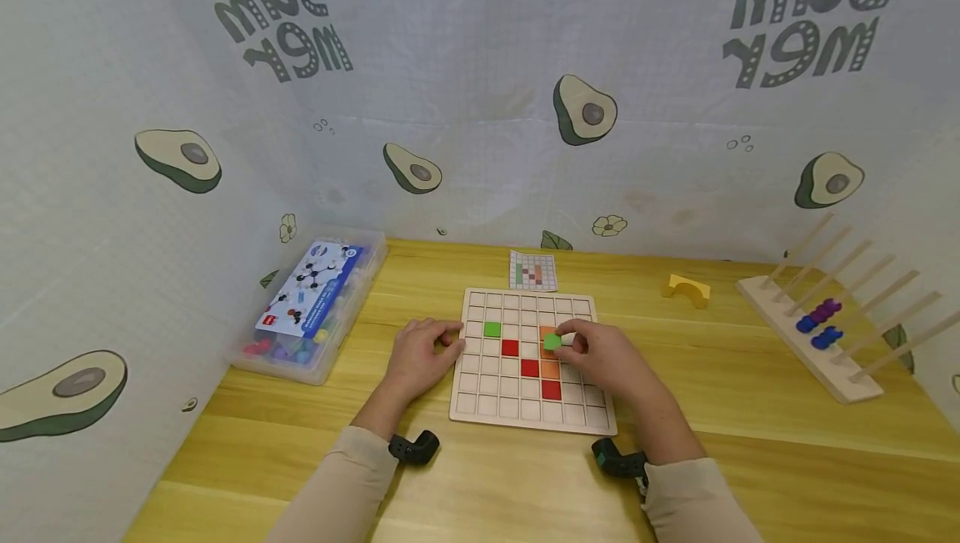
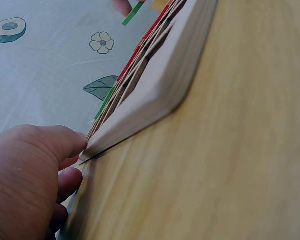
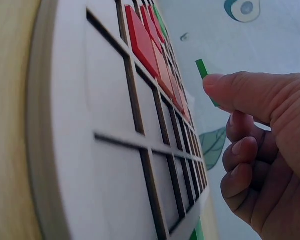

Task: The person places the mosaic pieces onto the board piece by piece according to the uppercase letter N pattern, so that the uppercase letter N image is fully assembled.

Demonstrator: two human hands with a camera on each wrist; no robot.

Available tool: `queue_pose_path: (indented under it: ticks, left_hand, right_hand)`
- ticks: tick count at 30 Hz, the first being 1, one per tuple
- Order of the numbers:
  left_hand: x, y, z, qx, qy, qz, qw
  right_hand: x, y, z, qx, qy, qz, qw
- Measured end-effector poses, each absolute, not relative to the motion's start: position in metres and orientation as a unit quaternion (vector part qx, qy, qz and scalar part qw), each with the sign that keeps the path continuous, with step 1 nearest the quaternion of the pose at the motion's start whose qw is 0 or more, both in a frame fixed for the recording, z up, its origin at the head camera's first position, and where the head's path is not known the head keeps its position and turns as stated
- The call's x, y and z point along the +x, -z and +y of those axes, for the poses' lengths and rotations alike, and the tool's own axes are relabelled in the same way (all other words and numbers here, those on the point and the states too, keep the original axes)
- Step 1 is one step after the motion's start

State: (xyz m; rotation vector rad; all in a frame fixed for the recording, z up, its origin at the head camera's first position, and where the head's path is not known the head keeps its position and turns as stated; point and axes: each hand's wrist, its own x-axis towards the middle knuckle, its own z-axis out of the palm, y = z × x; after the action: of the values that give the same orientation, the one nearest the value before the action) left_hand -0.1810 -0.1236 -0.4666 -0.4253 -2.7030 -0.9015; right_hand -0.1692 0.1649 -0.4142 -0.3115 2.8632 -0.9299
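Observation:
A wooden grid board (image 1: 495, 412) lies flat on the table. My right hand (image 1: 606, 357) is over its right half, pinching a green square tile (image 1: 552, 342) between thumb and finger. In the right wrist view that tile (image 3: 201, 67) is tilted and raised off the grid, the other fingers curled below the thumb. Beneath it, orange tiles (image 1: 551, 370) fill part of one column. Three red tiles (image 1: 529, 368) run diagonally, and another green tile (image 1: 492, 329) sits upper left. My left hand (image 1: 422, 353) rests beside the board, fingertips touching its left edge.
Behind the board lies a paper card (image 1: 533, 271) printed with a coloured grid pattern. To the left is a clear plastic box (image 1: 315, 301) of coloured pieces. At right stand a yellow arch block (image 1: 686, 289) and a wooden peg rack (image 1: 817, 351) with blue and purple pieces.

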Motion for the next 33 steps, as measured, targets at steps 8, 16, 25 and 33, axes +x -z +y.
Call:
queue_pose_path:
  ticks: [8, 16, 25, 33]
  left_hand:
    - [-0.182, 0.466, -0.124, -0.147, 0.308, -0.931, 0.132]
    - [-0.181, 0.465, -0.124, -0.15, 0.309, -0.93, 0.13]
    - [-0.181, 0.464, -0.124, -0.149, 0.314, -0.929, 0.129]
    - [-0.181, 0.464, -0.124, -0.151, 0.314, -0.928, 0.13]
  right_hand:
    - [-0.173, 0.415, 0.142, -0.137, 0.311, 0.939, 0.053]
    - [-0.177, 0.418, 0.116, -0.157, 0.3, 0.938, 0.07]
    - [-0.18, 0.422, 0.097, -0.163, 0.272, 0.946, 0.062]
    - [-0.182, 0.422, 0.09, -0.165, 0.264, 0.949, 0.055]
